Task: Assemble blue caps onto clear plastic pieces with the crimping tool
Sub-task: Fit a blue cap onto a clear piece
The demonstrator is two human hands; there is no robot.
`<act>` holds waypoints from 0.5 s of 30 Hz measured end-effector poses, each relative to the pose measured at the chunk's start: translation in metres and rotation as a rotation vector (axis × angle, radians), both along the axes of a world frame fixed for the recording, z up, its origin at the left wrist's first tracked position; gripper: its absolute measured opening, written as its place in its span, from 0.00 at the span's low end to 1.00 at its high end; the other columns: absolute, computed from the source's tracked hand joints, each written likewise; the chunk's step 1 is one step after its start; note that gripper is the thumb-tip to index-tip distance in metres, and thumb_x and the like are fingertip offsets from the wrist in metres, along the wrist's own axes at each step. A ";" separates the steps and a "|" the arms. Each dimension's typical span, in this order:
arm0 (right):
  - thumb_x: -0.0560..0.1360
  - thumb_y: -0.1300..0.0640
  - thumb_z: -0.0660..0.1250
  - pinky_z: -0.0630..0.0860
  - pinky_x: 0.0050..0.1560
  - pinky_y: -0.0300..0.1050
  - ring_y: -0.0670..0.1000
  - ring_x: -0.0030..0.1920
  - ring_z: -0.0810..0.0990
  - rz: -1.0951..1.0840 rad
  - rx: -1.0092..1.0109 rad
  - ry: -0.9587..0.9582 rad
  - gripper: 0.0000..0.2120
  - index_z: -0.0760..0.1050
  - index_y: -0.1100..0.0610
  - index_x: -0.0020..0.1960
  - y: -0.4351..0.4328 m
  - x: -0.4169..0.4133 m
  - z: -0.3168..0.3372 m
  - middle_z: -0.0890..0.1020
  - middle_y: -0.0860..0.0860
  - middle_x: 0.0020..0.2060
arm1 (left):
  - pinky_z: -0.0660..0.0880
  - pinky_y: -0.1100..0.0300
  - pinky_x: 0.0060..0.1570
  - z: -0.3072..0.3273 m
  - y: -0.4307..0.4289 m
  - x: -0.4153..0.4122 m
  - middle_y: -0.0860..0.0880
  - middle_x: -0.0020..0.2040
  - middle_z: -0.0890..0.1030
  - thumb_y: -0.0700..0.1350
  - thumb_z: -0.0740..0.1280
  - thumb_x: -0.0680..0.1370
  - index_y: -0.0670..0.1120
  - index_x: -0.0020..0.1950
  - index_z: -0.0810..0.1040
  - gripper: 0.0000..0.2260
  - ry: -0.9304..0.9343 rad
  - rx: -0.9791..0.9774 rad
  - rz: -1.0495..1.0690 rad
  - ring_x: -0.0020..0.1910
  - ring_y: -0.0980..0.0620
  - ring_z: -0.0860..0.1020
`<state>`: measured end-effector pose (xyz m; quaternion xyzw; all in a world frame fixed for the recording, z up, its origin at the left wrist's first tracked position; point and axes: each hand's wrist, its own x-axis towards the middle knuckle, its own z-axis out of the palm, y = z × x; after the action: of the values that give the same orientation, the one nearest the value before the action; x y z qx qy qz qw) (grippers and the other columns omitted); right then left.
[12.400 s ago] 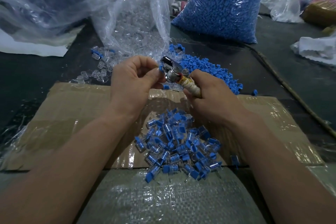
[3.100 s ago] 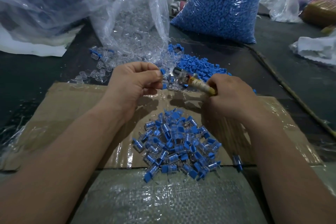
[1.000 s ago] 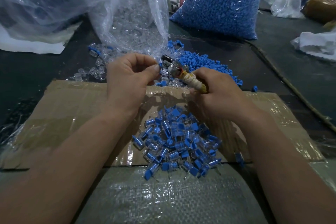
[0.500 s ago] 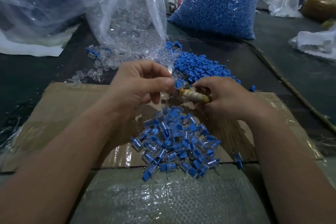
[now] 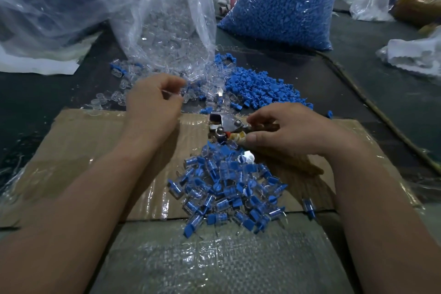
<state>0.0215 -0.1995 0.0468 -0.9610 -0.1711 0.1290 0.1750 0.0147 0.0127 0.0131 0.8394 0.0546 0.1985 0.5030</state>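
Right grip (image 5: 286, 133) is closing round the crimping tool (image 5: 224, 126), holding it low, just far of the finished pile (image 5: 226, 186). Left grip (image 5: 154, 102) has quit the tool and is reaching far-left into the clear plastic pieces (image 5: 120, 100). Its fingers are curled, hold indeterminable. Blue caps (image 5: 260, 93) are lying right of them. Judgement: one assembly released, next cycle starting.

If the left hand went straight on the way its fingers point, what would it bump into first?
Probably the loose small clear plastic pieces spilled just ahead of the left hand. Behind them sits the big crinkly clear plastic bag. Depth is hard to judge, so the fingers may already touch a piece.
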 end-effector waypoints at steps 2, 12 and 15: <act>0.69 0.38 0.65 0.67 0.43 0.35 0.43 0.49 0.72 -0.002 -0.007 -0.008 0.25 0.72 0.48 0.62 0.001 0.000 -0.001 0.72 0.39 0.46 | 0.69 0.51 0.64 -0.006 0.006 0.006 0.46 0.59 0.77 0.36 0.64 0.76 0.47 0.62 0.75 0.16 0.012 0.126 0.017 0.57 0.51 0.74; 0.70 0.40 0.65 0.67 0.46 0.39 0.44 0.49 0.73 -0.016 0.012 -0.018 0.22 0.73 0.49 0.60 0.003 -0.001 -0.002 0.72 0.40 0.45 | 0.54 0.48 0.71 -0.023 0.011 0.022 0.47 0.75 0.58 0.50 0.58 0.79 0.51 0.72 0.64 0.20 0.276 0.682 -0.186 0.73 0.45 0.55; 0.70 0.40 0.65 0.67 0.45 0.38 0.44 0.49 0.72 -0.010 0.001 -0.026 0.22 0.73 0.49 0.60 0.003 -0.001 -0.002 0.72 0.40 0.45 | 0.57 0.48 0.70 -0.021 0.011 0.021 0.46 0.73 0.63 0.47 0.59 0.80 0.48 0.70 0.68 0.18 0.239 0.643 -0.178 0.71 0.45 0.60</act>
<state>0.0208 -0.1967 0.0451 -0.9633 -0.1686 0.1156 0.1738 0.0362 0.0235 -0.0081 0.9736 -0.0255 0.0611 0.2184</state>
